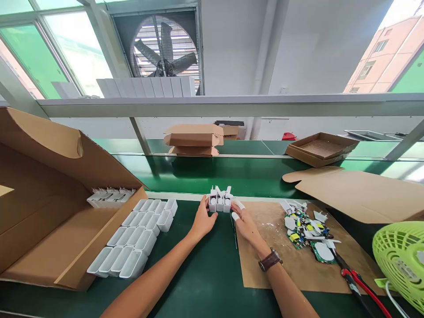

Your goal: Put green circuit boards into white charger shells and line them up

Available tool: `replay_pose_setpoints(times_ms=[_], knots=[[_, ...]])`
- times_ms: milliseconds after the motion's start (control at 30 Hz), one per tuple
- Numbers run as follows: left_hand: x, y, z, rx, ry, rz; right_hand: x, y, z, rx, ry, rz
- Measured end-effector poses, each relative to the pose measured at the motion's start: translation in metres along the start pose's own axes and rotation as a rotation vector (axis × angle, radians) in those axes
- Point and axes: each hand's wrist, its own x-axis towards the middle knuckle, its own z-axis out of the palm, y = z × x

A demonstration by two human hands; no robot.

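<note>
Near the far edge of the green worktop, a short row of small white plastic cases [220, 203] with white pieces sticking up from the tops is held between my two hands. My left hand [202, 221] grips its left side, thumb toward the front. On the right side the fingers of my right hand [245, 223] press against it, with white covers on some fingertips. To the left stands a block of white plastic trays [135, 236] with open hollows, beside an open cardboard box [76, 225]. Inside that box sits another row of white cases [111, 197].
A brown paper sheet [265, 265] bears a heap of green circuit boards [304, 225] and red-and-black long-handled cutters [356, 282]. A lime-green fan [400, 260] stands at the right edge. Cardboard flaps [364, 194] and a metal crossbar [232, 106] lie beyond.
</note>
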Motion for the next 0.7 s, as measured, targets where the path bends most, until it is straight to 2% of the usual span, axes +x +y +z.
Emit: replay_pose_setpoints(times_ms=[67, 133, 200, 267, 300, 367, 433, 500, 567, 633, 700], knots=[[-0.013, 0.001, -0.008, 0.019, -0.010, 0.013, 0.000, -0.001, -0.001, -0.016, 0.018, -0.007], [-0.026, 0.004, -0.028, 0.111, -0.005, 0.104, -0.002, -0.003, -0.002, -0.038, 0.055, -0.015], [-0.035, 0.007, -0.058, 0.304, 0.027, 0.307, -0.004, -0.006, -0.005, -0.067, 0.100, -0.029], [-0.042, 0.007, -0.095, 0.539, 0.099, 0.534, -0.008, -0.011, -0.006, -0.108, 0.139, -0.049], [-0.045, 0.005, -0.114, 0.637, 0.154, 0.599, -0.010, -0.013, -0.006, -0.133, 0.156, -0.061], [-0.047, -0.005, -0.147, 0.817, 0.211, 0.655, -0.013, -0.019, -0.004, -0.198, 0.190, -0.084], [-0.046, -0.020, -0.169, 0.955, 0.205, 0.643, -0.015, -0.024, -0.001, -0.276, 0.219, -0.105], [-0.045, -0.035, -0.178, 1.013, 0.182, 0.647, -0.016, -0.031, 0.001, -0.359, 0.239, -0.127], [-0.045, -0.043, -0.173, 1.010, 0.130, 0.673, -0.017, -0.040, -0.002, -0.446, 0.252, -0.153], [-0.046, -0.042, -0.159, 0.949, 0.070, 0.719, -0.019, -0.051, -0.013, -0.540, 0.265, -0.181], [-0.048, -0.037, -0.140, 0.845, 0.013, 0.771, -0.023, -0.062, -0.033, -0.642, 0.282, -0.205]])
